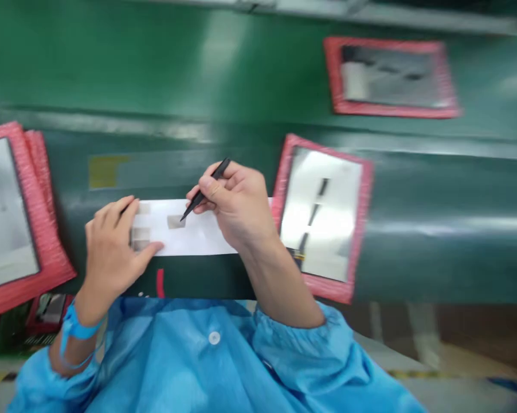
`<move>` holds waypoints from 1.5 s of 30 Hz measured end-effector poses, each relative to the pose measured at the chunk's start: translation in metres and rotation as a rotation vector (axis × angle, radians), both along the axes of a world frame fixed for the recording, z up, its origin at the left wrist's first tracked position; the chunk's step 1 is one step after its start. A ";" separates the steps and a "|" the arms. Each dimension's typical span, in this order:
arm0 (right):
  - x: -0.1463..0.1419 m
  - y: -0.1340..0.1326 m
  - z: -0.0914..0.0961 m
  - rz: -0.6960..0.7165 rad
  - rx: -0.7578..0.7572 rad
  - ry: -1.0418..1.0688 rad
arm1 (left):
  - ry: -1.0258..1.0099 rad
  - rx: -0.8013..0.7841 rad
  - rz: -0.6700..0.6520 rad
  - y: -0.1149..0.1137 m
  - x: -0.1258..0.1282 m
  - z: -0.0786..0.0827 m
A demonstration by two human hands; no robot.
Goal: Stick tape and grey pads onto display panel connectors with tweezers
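A white paper strip [198, 232] with small grey patches lies on the green bench in front of me. My left hand [112, 249] rests flat on its left end, fingers spread over the grey patches there. My right hand [235, 201] pinches a pair of black tweezers [204, 190], whose tip touches a grey patch [176, 221] near the strip's middle. A blue wrist strap circles my left wrist. The picture is smeared by motion.
A red-framed shiny panel [322, 215] lies just right of my right hand, another red-framed panel [390, 77] sits further back on the green belt, and a stack of them [13, 218] fills the left edge. The bench's front edge runs below the strip.
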State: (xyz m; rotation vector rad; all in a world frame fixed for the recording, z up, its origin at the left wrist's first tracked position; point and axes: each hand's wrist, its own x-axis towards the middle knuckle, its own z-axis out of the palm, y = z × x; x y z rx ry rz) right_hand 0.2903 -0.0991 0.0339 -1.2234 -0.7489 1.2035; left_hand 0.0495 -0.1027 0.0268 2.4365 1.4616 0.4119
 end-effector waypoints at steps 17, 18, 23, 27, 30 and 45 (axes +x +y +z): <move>0.181 -0.130 -0.004 -0.410 -0.214 -0.210 | -0.409 0.057 -0.460 -0.062 0.181 0.007; 0.179 -0.130 -0.005 -0.407 -0.223 -0.208 | -0.385 0.060 -0.473 -0.065 0.189 0.003; 0.174 -0.124 0.003 -0.345 -0.271 -0.221 | -0.249 0.090 -0.505 -0.066 0.200 -0.002; 0.176 -0.119 0.006 -0.284 -0.273 -0.248 | -0.242 0.075 -0.531 -0.064 0.198 0.000; 0.176 -0.119 0.004 -0.286 -0.277 -0.250 | -0.245 0.069 -0.534 -0.064 0.198 0.002; 0.175 -0.121 0.003 -0.306 -0.293 -0.267 | -0.244 0.074 -0.539 -0.066 0.200 0.003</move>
